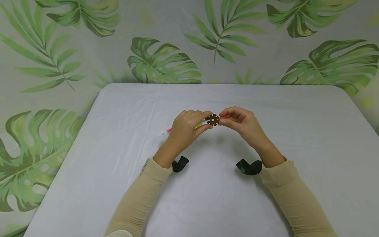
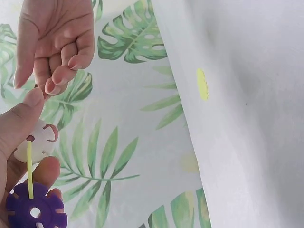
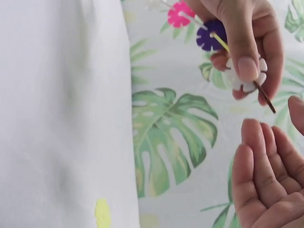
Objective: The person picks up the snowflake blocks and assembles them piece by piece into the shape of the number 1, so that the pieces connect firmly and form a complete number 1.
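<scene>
My left hand (image 1: 189, 126) pinches a chain of slotted plastic flower discs between thumb and fingers. At its right end is a brown disc (image 1: 213, 119), facing the head camera and edge-on in the right wrist view. A white disc (image 2: 45, 145) joins it under the thumb, followed by a yellow disc (image 2: 30, 168) and a purple disc (image 2: 21, 202). Further along, a pink disc (image 3: 179, 15) sticks out past the hand. My right hand (image 1: 240, 123) is at the brown disc's right edge, its thumb and fingers apart in the right wrist view (image 3: 273, 178).
A yellow disc (image 2: 203, 84) lies on the white-covered table (image 1: 88, 164). Black wrist cameras (image 1: 250, 167) sit at both sleeve cuffs. Behind the table's far edge hangs a leaf-patterned cloth (image 1: 165, 62).
</scene>
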The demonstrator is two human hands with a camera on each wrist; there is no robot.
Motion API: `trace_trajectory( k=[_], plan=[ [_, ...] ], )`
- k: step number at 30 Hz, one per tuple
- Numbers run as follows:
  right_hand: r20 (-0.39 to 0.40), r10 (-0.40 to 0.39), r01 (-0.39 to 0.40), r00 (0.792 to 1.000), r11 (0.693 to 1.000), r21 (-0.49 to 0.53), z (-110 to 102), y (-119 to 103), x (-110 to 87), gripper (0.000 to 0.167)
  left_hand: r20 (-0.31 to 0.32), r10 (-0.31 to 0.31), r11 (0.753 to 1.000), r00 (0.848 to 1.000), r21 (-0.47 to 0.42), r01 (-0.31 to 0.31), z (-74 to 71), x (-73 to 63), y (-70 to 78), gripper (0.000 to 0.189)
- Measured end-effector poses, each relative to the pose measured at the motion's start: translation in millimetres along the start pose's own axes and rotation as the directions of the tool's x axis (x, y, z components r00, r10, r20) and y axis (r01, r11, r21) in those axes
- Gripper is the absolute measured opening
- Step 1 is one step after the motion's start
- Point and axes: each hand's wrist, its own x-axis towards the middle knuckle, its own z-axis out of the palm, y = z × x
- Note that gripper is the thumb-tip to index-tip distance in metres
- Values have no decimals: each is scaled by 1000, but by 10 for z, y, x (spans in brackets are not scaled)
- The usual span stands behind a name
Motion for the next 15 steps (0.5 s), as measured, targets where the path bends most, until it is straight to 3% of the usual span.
trace_trajectory(
  k=[3,9,15],
  plan=[
    [-21,-46,44,999,994,-98,-35,-1,5,26,-7,-5,1000,1000,16,6,-15,-6,-25,32],
    [-44,-94,74,995,938,-339,-35,-51,28,35,-4,-2,999,1000,41,2,-45,-6,-47,33],
    [-55,-42,19,998,930,-367,-86,72,38,40,-18,-4,999,1000,49,5,-69,6,-61,33]
  ],
)
